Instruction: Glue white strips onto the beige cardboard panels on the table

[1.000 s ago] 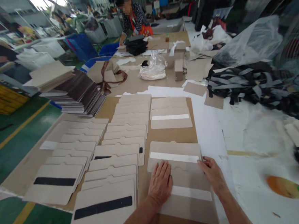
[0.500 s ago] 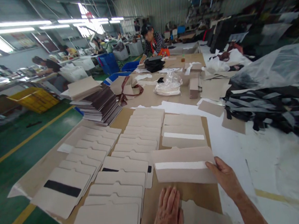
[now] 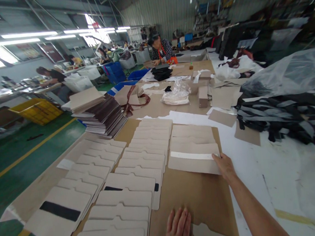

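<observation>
On brown board's [image 3: 206, 197] far half, I am gripping white-striped card's [image 3: 194, 161] edge with right hand [image 3: 225, 165], lapping it over row [image 3: 192, 133]; left hand [image 3: 178, 228] lying open, flat, at board's near edge.

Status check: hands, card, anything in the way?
Left hand flat on board, open. Right hand holds card by right edge, atop column. More card rows close on its left.

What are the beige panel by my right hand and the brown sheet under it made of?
Beige panel: probably stiff matte paperboard; flat, clean die-cut edges, with a smooth white strip, maybe tape. Brown sheet: likely kraft cardboard, dull, unprinted.
</observation>
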`<state>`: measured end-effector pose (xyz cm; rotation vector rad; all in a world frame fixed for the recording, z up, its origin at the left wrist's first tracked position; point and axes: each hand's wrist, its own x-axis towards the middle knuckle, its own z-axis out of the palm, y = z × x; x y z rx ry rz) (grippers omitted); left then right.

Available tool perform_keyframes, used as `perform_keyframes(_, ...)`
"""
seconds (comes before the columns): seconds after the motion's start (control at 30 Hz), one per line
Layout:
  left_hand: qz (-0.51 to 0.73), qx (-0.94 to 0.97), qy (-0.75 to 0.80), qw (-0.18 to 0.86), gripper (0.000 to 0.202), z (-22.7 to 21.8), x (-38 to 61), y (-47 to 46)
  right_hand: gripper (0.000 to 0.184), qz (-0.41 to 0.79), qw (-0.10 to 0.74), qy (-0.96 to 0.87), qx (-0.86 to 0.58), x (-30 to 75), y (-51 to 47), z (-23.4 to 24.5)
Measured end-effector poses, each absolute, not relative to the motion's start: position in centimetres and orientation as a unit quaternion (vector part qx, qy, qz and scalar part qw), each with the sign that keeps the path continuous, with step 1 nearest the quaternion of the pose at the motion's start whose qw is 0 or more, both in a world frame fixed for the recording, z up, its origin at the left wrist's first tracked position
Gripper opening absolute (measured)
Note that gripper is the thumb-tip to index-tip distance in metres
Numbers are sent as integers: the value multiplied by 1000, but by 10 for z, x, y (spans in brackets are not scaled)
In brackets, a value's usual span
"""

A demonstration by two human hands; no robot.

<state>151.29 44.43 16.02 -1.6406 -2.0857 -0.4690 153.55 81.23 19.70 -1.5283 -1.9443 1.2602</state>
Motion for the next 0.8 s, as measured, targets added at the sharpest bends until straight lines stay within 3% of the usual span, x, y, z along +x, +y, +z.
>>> perform_keyframes(0.3,-187,-602,-736,247,40,166,1507,449,43,366,188,-716,-563,1523,823,198)
perform_keyframes(0.43,-186,-586,-769,177,43,178,1515,449,59,309,227,-739,-554,1551,808,208)
perform_keyframes(0.53,-192,-566,-792,122,47,187,1522,449,58,332,230,-754,-519,1610,766,206)
perform_keyframes(0.8,-170,-561,-809,-30,46,196,1525,448,58,427,122,-680,-584,1766,599,193)
